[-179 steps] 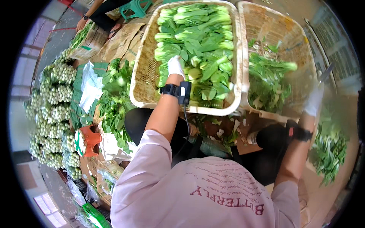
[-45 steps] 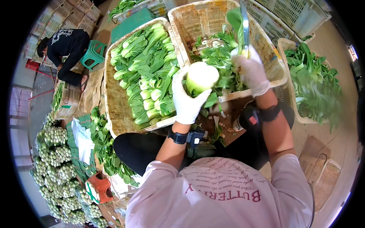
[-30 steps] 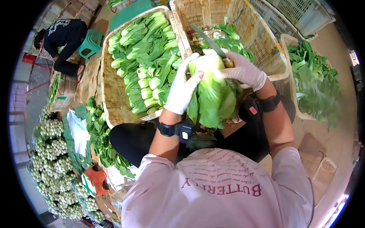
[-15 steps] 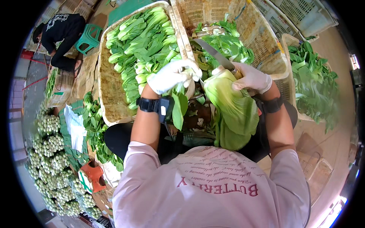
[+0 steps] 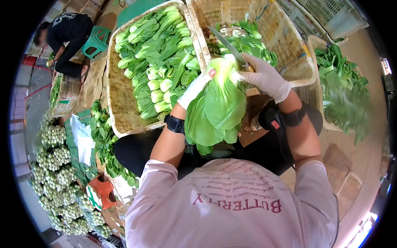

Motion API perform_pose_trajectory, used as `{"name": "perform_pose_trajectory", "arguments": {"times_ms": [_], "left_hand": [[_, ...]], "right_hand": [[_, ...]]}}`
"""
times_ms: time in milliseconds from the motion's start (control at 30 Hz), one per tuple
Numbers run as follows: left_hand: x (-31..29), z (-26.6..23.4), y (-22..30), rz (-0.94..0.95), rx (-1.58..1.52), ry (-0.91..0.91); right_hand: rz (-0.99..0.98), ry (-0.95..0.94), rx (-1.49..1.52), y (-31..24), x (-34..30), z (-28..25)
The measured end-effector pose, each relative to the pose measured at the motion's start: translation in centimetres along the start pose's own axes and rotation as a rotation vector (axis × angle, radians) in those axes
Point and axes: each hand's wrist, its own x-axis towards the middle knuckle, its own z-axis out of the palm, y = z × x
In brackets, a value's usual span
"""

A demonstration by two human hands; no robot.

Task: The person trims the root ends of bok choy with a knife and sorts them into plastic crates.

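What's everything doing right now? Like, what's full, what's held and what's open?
Left hand: gloved, holding the leafy bunch
Right hand: gloved, gripping the knife
Leafy bunch: held up, leaves hanging down
Knife: held, blade bare, tip pointing away from the body
Left crate: open, packed with greens in rows
Middle crate: open, partly filled with loose leaves
Co-worker: bent forward

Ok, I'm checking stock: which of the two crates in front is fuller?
The left crate, packed with bok choy; the right crate has loose leaves and more bare wall.
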Motion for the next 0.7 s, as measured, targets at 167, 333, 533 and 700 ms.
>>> {"name": "perform_pose_trajectory", "arguments": {"times_ms": [167, 333, 533, 700], "left_hand": [[0.5, -0.7, -1.6, -0.006, -0.016, -0.005], [0.0, -1.3, -1.8, 0.162, 0.107, -0.023], [-1.1, -0.2, -0.5, 0.11, 0.377, 0.011], [-1.6, 2.0, 0.3, 0.149, 0.389, 0.019]], "right_hand": [[0.169, -0.075, 0.154, 0.7, -0.1, -0.5], [0.154, -0.116, 0.12, 0.4, 0.2, -0.1], [0.006, -0.115, -0.1, -0.9, -0.4, -0.4], [-0.187, 0.018, -0.254, -0.4, -0.5, 0.5]]}}
